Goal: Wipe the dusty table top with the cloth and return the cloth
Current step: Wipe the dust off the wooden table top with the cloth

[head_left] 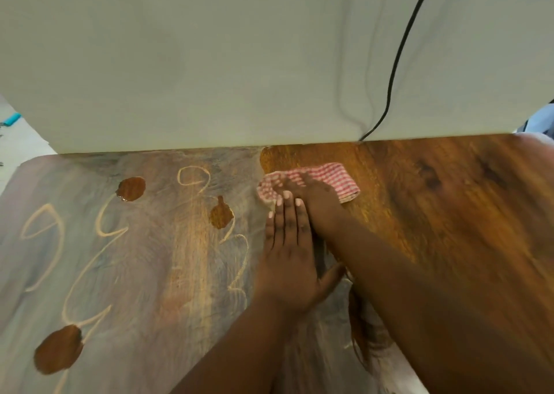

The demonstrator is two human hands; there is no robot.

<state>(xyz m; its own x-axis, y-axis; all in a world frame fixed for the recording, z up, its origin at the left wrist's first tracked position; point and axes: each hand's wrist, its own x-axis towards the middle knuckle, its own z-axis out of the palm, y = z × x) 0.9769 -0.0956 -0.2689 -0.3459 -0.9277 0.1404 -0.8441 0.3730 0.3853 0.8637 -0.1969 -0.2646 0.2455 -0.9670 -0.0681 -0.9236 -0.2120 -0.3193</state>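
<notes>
A wooden table top (449,213) fills the view. Its left half (135,258) is grey with dust, marked by finger-drawn loops and a few bare brown spots; its right half shines clean brown. A red-and-white checked cloth (332,179) lies near the far edge, at the border between dusty and clean wood. My right hand (314,201) presses flat on the cloth and covers its middle. My left hand (287,255) lies flat on the table just in front of it, fingers straight, their tips touching the cloth's near edge.
A white fabric backdrop (209,63) stands along the table's far edge. A black cable (398,57) hangs down it to the table. At the far left, beyond the table, lies a small blue object (12,119).
</notes>
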